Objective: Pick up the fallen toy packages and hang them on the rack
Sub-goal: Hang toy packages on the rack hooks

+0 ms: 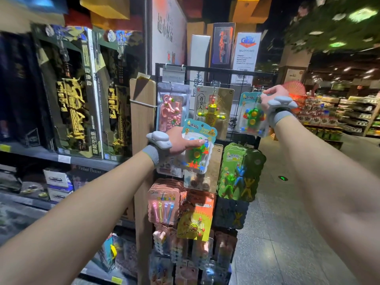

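Fingers (pixel 195 142) of left hand (pixel 176 140) grip green-figure toy package (pixel 197 155) before rack (pixel 265 73); right hand (pixel 274 95) pinches twin package (pixel 250 118) at rack's right edge (gold card (pixel 224 99) on rack reads "百变人").

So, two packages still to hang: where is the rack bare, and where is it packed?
Bare wire grid shows between the gold-card toy and the package gripped by the right hand, and just under the top bar. The left hand holds a second package before the middle. Lower down, the pink stack, orange cards and green stack overlap tightly: crowded.
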